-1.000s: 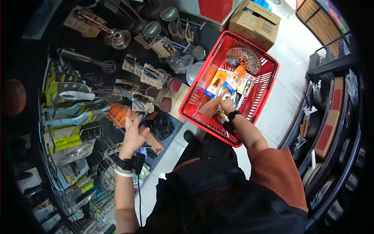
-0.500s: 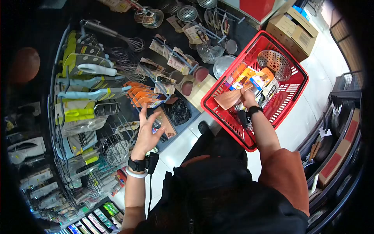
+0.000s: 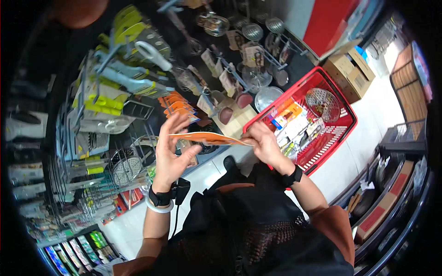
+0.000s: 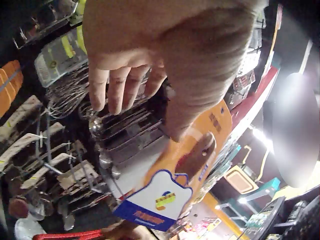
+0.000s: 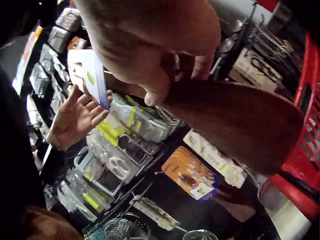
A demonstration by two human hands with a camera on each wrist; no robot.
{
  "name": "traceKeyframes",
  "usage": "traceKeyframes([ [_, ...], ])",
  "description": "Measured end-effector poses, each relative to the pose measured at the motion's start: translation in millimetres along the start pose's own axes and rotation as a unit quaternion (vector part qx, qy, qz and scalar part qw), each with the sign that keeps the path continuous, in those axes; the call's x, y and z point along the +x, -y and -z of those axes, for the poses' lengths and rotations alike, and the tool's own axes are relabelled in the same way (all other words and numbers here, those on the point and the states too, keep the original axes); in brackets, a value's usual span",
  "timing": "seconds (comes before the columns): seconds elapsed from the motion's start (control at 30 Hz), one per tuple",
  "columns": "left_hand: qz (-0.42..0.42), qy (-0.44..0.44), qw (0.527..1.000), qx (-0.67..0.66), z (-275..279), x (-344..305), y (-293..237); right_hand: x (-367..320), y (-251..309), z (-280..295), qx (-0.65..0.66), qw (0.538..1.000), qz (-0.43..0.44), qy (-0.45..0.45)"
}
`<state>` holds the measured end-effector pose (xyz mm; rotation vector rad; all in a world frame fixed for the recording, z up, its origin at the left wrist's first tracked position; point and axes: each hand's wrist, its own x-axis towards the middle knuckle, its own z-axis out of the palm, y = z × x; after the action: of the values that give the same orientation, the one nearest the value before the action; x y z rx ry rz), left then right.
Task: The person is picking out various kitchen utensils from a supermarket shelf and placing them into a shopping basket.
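We judge that the brown wooden spatula [image 5: 235,120] with its orange printed card [image 3: 202,136] could twist or slip: our right hand [image 3: 267,145] pinches it, while our left hand [image 3: 172,156] lies fingers spread at the card—contact unclear. Beyond the right: red plastic basket [image 5: 295,195], glossy pale tiles [image 3: 368,129]—beyond the left, hanging green-and-blue utensils [image 3: 120,73].

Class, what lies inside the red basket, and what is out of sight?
The red basket holds a perforated metal disc, an orange-carded package and whitish packages. Anything beneath them is covered, and the right hand and wrist hide part of its near side.
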<state>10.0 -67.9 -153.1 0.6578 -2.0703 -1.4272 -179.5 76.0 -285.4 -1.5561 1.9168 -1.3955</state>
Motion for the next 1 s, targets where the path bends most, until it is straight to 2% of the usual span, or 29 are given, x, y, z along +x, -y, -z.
traceKeyframes([
  [0.03,-0.039,0.008,0.998,-0.055,3,1,-5,8,16,1,0.017,0.999,0.018,0.022],
  [0.13,-0.067,-0.040,0.983,-0.168,22,-10,-7,23,36,-10,0.043,0.995,0.045,0.077],
  [0.17,-0.073,-0.053,0.982,-0.168,27,-12,-9,27,39,-15,0.055,0.994,0.040,0.091],
  [0.23,-0.009,-0.113,0.967,-0.230,29,-15,-12,29,36,-30,0.039,0.992,0.040,0.117],
  [0.33,-0.003,-0.150,0.971,-0.186,29,-25,-2,25,29,-59,0.078,0.986,0.039,0.141],
  [0.37,-0.002,-0.158,0.969,-0.189,30,-29,5,23,24,-65,0.070,0.979,0.022,0.188],
  [0.4,0.011,-0.158,0.972,-0.171,29,-33,14,24,30,-66,0.068,0.978,0.023,0.197],
  [0.47,0.028,-0.161,0.974,-0.157,29,-43,32,29,46,-67,0.147,0.968,-0.007,0.205],
  [0.5,0.059,-0.139,0.976,-0.155,29,-48,40,31,47,-70,0.145,0.967,0.031,0.206],
  [0.53,0.089,-0.115,0.977,-0.153,27,-53,50,35,52,-72,0.142,0.967,0.029,0.209],
  [0.6,0.082,-0.076,0.986,-0.121,23,-65,82,40,67,-76,0.208,0.949,-0.035,0.235],
  [0.67,0.064,-0.047,0.997,0.021,22,-74,111,37,57,-94,0.188,0.952,-0.020,0.240],
  [0.73,0.090,-0.048,0.995,0.001,22,-78,132,33,47,-109,0.110,0.940,-0.085,0.312],
  [0.8,0.116,-0.049,0.992,-0.019,21,-79,158,29,36,-124,0.099,0.942,-0.090,0.307],
  [0.9,0.170,0.005,0.984,-0.054,21,-81,202,24,4,-154,0.068,0.945,-0.143,0.285],
  [1.0,0.198,-0.026,0.974,-0.106,22,-70,213,31,-12,-173,0.081,0.947,-0.178,0.256],
])
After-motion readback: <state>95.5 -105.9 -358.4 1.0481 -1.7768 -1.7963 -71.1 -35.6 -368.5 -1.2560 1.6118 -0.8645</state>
